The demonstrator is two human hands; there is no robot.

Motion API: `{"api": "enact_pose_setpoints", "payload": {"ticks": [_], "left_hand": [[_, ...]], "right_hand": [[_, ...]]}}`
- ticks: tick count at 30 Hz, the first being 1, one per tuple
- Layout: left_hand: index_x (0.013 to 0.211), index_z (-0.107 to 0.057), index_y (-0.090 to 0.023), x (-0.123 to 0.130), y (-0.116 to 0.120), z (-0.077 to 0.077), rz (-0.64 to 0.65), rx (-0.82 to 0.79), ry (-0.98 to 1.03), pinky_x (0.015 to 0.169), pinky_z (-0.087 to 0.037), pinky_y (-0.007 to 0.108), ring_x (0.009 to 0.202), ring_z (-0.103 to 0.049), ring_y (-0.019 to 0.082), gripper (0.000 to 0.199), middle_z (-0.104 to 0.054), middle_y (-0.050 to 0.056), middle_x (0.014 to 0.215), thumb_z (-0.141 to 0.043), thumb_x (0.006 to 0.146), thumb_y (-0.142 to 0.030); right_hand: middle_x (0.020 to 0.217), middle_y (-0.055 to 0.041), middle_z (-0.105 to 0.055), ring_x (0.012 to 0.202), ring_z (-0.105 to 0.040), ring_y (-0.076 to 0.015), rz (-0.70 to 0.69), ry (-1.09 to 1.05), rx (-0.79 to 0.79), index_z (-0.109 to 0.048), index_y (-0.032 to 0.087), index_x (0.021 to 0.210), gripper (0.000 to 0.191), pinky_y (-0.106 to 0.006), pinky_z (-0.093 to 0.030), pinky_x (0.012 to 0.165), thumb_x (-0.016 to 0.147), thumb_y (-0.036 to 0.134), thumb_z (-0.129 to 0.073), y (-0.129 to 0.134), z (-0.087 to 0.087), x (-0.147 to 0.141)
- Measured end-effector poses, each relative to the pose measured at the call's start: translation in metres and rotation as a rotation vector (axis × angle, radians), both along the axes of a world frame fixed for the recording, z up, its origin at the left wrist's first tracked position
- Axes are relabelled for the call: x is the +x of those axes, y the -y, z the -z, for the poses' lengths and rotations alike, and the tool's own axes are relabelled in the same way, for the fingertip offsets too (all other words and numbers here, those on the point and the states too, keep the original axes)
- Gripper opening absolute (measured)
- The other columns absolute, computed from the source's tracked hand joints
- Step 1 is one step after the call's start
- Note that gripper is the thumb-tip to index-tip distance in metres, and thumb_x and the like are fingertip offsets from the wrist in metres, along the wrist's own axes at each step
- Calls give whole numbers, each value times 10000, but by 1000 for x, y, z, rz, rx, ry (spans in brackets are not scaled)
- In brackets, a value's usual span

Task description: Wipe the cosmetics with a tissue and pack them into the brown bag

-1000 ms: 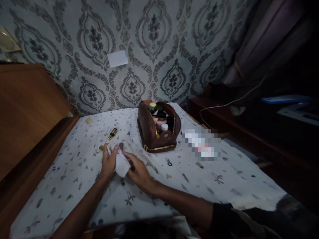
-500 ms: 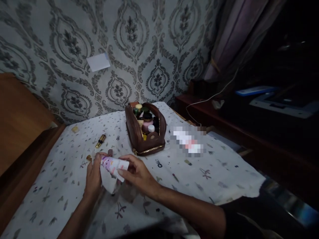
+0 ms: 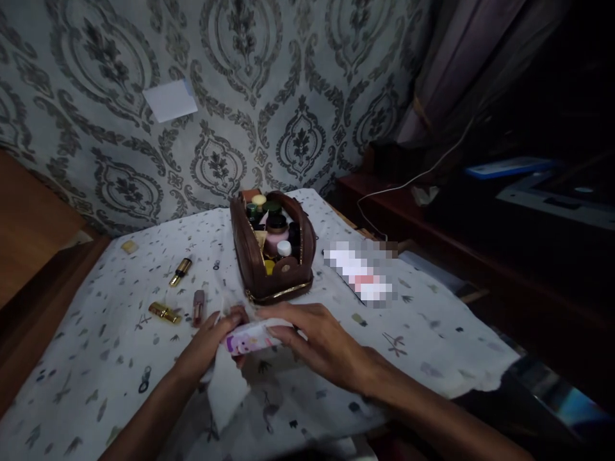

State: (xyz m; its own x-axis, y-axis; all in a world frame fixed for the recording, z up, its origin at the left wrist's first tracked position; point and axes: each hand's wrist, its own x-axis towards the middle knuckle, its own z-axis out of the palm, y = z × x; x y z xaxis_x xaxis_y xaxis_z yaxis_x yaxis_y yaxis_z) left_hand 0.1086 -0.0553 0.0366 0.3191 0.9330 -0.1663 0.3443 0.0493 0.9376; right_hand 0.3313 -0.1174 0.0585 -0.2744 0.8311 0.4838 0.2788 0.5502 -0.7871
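Between my hands is a small white packet (image 3: 257,337) with a purple cartoon print, apparently a tissue packet. My right hand (image 3: 319,342) pinches its right end, thumb in front and fingers behind. At its left end my left hand (image 3: 211,339) is closed around a white tissue (image 3: 228,387), which hangs below the packet; some fingers are hidden. Left of my hands lie a mauve lipstick tube (image 3: 198,308), a gold tube (image 3: 164,313) and a black-and-gold tube (image 3: 181,271). Behind the packet stands a brown toiletry bag (image 3: 243,269), unzipped, with several jars and bottles inside.
A pixelated flat object (image 3: 360,272) lies right of the bag. The patterned white cloth (image 3: 423,346) covers the surface. A small yellowish piece (image 3: 129,246) sits far left. A white cable (image 3: 423,182) runs along the dark furniture, and a wooden panel (image 3: 36,224) borders the left.
Both hands have moved right and slightly down with the packet, which is now more level. The tissue hangs further below it. The gold and mauve tubes show more fully as the view shifts.
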Motion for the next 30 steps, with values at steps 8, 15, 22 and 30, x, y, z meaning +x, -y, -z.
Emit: {"api": "enact_pose_setpoints", "payload": {"ticks": [8,15,22,30], "left_hand": [[848,-724,-200,8,12,-25,87,-246,-204,762,-531,326,770,-690,253,512,-740,36,707,-517,835,-669],[830,-686,-172,19,27,-24,104,-37,-117,804,-523,321,836,-638,235,511,-721,54,803,-486,891,-638],[957,-701,-202,24,29,-24,35,91,-61,957,-506,353,889,-629,218,597,-721,46,927,-309,949,-652],[983,-703,-208,16,44,-8,45,26,18,1006,-484,363,1007,-652,255,519,-744,64,934,-451,918,-658]], "right_hand": [[870,-13,-736,768,-685,-152,144,-229,-274,-617,208,1169,250,-220,-514,657,938,302,-613,-3,7,-16],[889,-15,-724,811,-671,-161,66,-253,-368,-640,206,1018,159,-247,-503,715,938,334,-588,3,21,-36],[886,-10,-731,678,-673,-143,23,-14,-269,-616,226,1161,211,-252,-516,705,993,297,-511,18,26,-46],[901,-22,-743,781,-703,-149,276,-39,14,-662,213,1057,165,-212,-531,662,982,292,-539,4,-4,-23]]}}
